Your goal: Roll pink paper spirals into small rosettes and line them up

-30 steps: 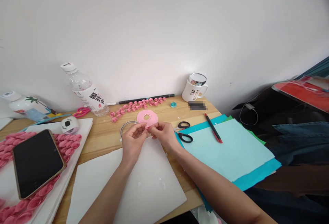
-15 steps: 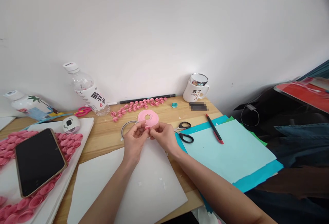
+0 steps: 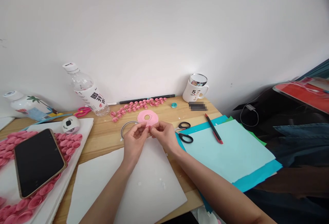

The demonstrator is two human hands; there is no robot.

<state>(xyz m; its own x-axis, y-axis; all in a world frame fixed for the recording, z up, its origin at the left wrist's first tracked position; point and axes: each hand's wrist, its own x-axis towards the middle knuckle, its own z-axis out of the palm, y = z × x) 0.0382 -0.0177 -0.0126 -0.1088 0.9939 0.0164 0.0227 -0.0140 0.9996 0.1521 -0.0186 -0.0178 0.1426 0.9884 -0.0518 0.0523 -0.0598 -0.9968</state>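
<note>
My left hand (image 3: 135, 137) and my right hand (image 3: 164, 135) meet fingertip to fingertip above the far end of a white board (image 3: 151, 179). Pinched between them is a small pink paper roll (image 3: 149, 128), mostly covered by the fingers. Just beyond lie pink paper rings (image 3: 148, 115) with a hole in the middle. A roll of tape (image 3: 125, 128) rests beside my left hand, partly hidden by it. Black-handled scissors (image 3: 185, 137) lie right of my right hand. Several small pink paper roses (image 3: 135, 107) stand in rows farther back.
At left, a phone (image 3: 39, 162) lies on a board with pink roses, near a white round gadget (image 3: 70, 124). Bottles (image 3: 88, 92) and a mug (image 3: 195, 88) stand by the wall. At right, a pen (image 3: 214, 128) rests on light blue paper (image 3: 231, 152). A teal paper rose (image 3: 174, 105) sits behind.
Both hands stay in nearly the same place, with slight finger movement around the pink paper roll. Less of the roll shows now. Everything else looks unmoved.
</note>
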